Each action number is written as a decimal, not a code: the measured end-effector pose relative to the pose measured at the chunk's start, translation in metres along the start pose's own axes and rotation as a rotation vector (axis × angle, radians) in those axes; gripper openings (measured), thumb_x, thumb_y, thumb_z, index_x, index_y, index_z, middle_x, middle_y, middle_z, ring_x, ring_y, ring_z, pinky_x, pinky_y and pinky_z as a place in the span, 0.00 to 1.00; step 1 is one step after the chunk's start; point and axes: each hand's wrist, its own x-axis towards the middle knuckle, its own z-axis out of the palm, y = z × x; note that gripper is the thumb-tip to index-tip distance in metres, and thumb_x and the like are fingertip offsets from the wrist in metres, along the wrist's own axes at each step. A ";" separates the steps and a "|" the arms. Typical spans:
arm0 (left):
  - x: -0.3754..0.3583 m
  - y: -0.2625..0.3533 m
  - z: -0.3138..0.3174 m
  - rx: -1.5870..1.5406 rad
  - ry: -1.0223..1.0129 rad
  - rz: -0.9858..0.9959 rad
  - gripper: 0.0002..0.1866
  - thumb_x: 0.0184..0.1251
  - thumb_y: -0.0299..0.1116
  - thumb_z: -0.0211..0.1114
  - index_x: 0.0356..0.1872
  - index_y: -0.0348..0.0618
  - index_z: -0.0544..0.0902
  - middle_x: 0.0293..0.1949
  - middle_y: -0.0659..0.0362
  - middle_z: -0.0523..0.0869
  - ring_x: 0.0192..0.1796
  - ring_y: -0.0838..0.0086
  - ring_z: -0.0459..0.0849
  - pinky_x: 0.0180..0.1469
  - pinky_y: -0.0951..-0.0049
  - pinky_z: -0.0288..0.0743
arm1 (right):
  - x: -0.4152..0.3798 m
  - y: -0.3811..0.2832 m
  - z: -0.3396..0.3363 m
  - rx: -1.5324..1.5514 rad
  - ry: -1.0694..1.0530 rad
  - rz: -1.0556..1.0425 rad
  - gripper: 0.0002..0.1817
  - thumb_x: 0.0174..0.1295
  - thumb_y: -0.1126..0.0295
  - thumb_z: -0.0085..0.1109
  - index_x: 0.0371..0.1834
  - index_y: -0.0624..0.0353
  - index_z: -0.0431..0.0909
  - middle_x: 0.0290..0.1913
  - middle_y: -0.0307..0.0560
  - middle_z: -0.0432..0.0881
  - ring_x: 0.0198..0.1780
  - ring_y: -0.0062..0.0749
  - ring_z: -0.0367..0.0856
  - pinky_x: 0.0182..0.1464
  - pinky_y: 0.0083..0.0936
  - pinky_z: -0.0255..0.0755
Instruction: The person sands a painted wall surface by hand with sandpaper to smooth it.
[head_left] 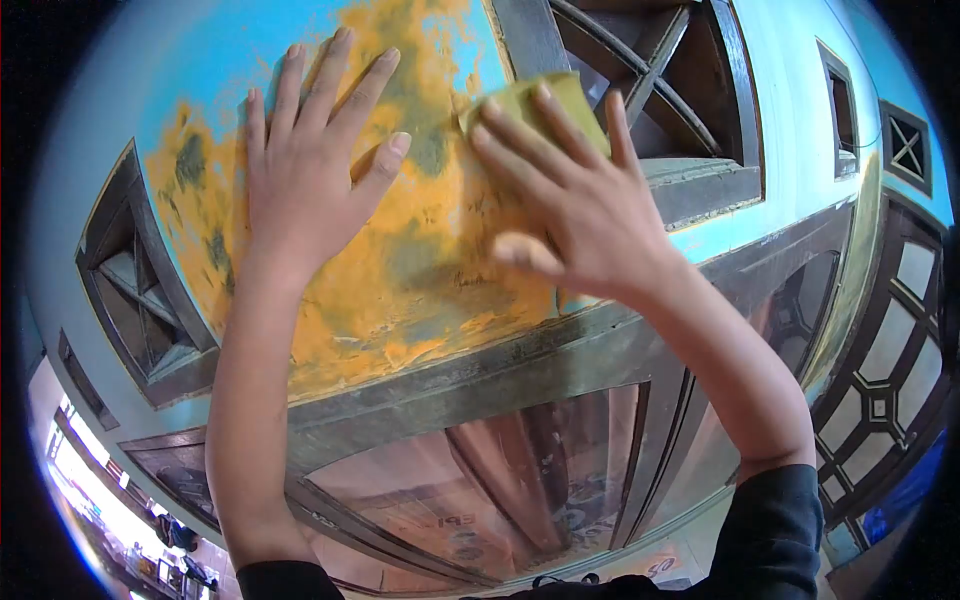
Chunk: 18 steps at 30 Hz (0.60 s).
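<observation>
My left hand (315,165) lies flat with fingers spread against the wall (400,300), where worn orange and grey-brown patches show through blue paint. Nothing is in that hand. To its right, my right hand (585,200) presses a yellow-olive sheet of sandpaper (532,100) to the wall, beside a dark wooden frame. Its fingers are stretched over the sheet, and the thumb stands off to the left, slightly blurred. Part of the sandpaper is hidden under the fingers.
A dark framed vent with crossed bars (655,75) is at upper right, and a similar one (145,280) at left. Beneath the patch runs a wooden ledge (450,365) above glazed panels (400,490). A panelled door (885,350) stands at far right.
</observation>
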 end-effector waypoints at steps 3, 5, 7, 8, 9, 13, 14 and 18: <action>-0.001 0.001 0.000 0.022 -0.038 -0.016 0.33 0.76 0.55 0.53 0.80 0.70 0.63 0.84 0.64 0.54 0.84 0.57 0.49 0.82 0.41 0.38 | -0.048 -0.018 -0.003 0.105 -0.210 -0.028 0.49 0.65 0.20 0.20 0.82 0.35 0.57 0.83 0.30 0.57 0.84 0.41 0.49 0.80 0.69 0.21; -0.002 0.002 0.001 0.032 -0.034 -0.021 0.33 0.76 0.56 0.53 0.80 0.70 0.62 0.84 0.64 0.54 0.84 0.57 0.48 0.82 0.40 0.38 | -0.052 -0.014 -0.001 0.055 -0.209 -0.063 0.48 0.65 0.20 0.19 0.82 0.33 0.57 0.83 0.30 0.57 0.84 0.39 0.49 0.80 0.68 0.20; 0.000 0.002 0.001 0.035 -0.033 -0.023 0.33 0.76 0.56 0.53 0.80 0.71 0.62 0.84 0.64 0.54 0.84 0.56 0.48 0.82 0.40 0.39 | -0.040 -0.005 -0.003 0.043 -0.128 -0.080 0.44 0.68 0.23 0.25 0.81 0.32 0.59 0.82 0.30 0.60 0.84 0.38 0.51 0.79 0.71 0.24; 0.000 0.002 0.000 0.032 -0.036 -0.025 0.33 0.76 0.55 0.53 0.80 0.71 0.62 0.84 0.64 0.54 0.84 0.56 0.48 0.82 0.40 0.39 | -0.023 0.002 -0.005 0.009 -0.067 -0.072 0.43 0.68 0.24 0.28 0.81 0.33 0.60 0.81 0.30 0.61 0.83 0.38 0.52 0.79 0.72 0.26; 0.000 0.002 0.000 0.026 -0.041 -0.022 0.33 0.76 0.55 0.53 0.80 0.71 0.62 0.84 0.64 0.54 0.84 0.56 0.48 0.82 0.40 0.39 | -0.005 0.007 -0.006 -0.024 -0.008 -0.059 0.43 0.69 0.25 0.32 0.81 0.33 0.61 0.81 0.30 0.63 0.83 0.38 0.53 0.78 0.73 0.29; 0.000 0.002 0.002 0.009 0.013 0.004 0.32 0.74 0.56 0.55 0.78 0.71 0.65 0.82 0.62 0.59 0.82 0.54 0.54 0.80 0.38 0.45 | 0.077 0.040 0.008 -0.150 0.214 -0.002 0.40 0.72 0.33 0.37 0.82 0.39 0.57 0.82 0.39 0.59 0.84 0.45 0.48 0.79 0.70 0.32; 0.000 0.002 0.002 0.008 0.014 0.003 0.32 0.74 0.56 0.55 0.78 0.71 0.66 0.82 0.62 0.59 0.82 0.54 0.55 0.80 0.38 0.44 | 0.096 0.047 0.007 -0.148 0.205 0.010 0.39 0.76 0.38 0.33 0.85 0.43 0.50 0.85 0.46 0.51 0.85 0.50 0.41 0.81 0.67 0.28; -0.004 -0.001 0.001 -0.008 0.010 0.011 0.32 0.74 0.56 0.56 0.78 0.69 0.66 0.81 0.61 0.60 0.82 0.54 0.55 0.79 0.38 0.45 | 0.108 0.031 -0.008 -0.050 0.179 0.133 0.38 0.76 0.40 0.34 0.84 0.46 0.52 0.84 0.44 0.53 0.85 0.45 0.44 0.82 0.64 0.29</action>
